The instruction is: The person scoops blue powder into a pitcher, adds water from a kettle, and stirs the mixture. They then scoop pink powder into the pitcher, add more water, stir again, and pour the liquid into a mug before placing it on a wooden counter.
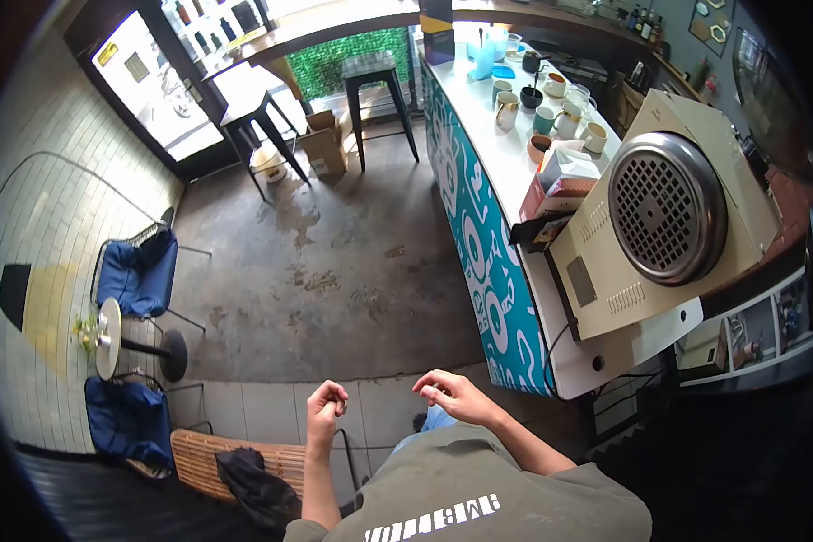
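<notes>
Held out in front of my body, my left hand (326,404) has its fingers curled in, and no object shows in it. My right hand (449,394) is at about the same height, a short way to the right, with fingers loosely bent and apart from the thumb; it holds nothing. Neither hand touches anything. To the right is the counter with a teal patterned front (479,248). A large beige machine with a round metal grille (667,208) stands on its near end.
Several mugs (544,120) and a pink box (551,190) sit on the counter. Black stools (377,68) and a cardboard box (323,149) are at the back. Blue chairs (138,271), a round table (108,339) and a wooden bench (199,461) line the left. Damp patches mark the concrete floor (334,316).
</notes>
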